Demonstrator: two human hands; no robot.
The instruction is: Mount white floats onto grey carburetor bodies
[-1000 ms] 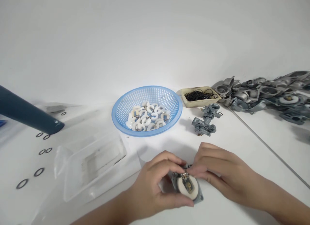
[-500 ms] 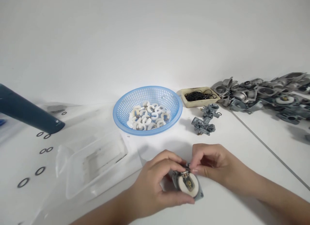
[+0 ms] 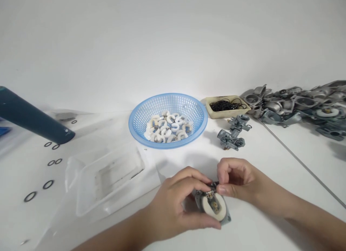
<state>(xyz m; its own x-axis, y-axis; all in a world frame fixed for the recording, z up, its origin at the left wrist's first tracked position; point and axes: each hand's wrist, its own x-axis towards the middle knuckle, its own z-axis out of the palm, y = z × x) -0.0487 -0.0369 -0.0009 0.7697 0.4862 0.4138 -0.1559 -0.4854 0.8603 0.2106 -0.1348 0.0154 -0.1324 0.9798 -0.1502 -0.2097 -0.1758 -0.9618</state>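
Note:
My left hand [image 3: 177, 204] is wrapped round a grey metal carburetor body [image 3: 228, 219], thumb at the near side and fingers over the far edge. A cream U-shaped float [image 3: 207, 207] lies in its upturned face, with brass jets [image 3: 215, 207] showing in the gap. My right hand [image 3: 238, 179] is pinched at the far right edge of the carburetor, beside the float's metal hinge [image 3: 209, 194]. Whatever sits between its thumb and forefinger is hidden.
Beyond my hands stand a blue basket [image 3: 132, 130] of white floats, a cream tray [image 3: 209, 114] of black rubber rings and two carburetors [image 3: 231, 139]. Metal parts [image 3: 300, 103] pile up at right. A clear plastic container [image 3: 81, 197], loose rings [image 3: 30, 197] and a dark blue cylinder [image 3: 35, 117] are at left.
The whole view has shifted slightly, so most things appear a little farther right. Both hands keep nearly the same place on the carburetor.

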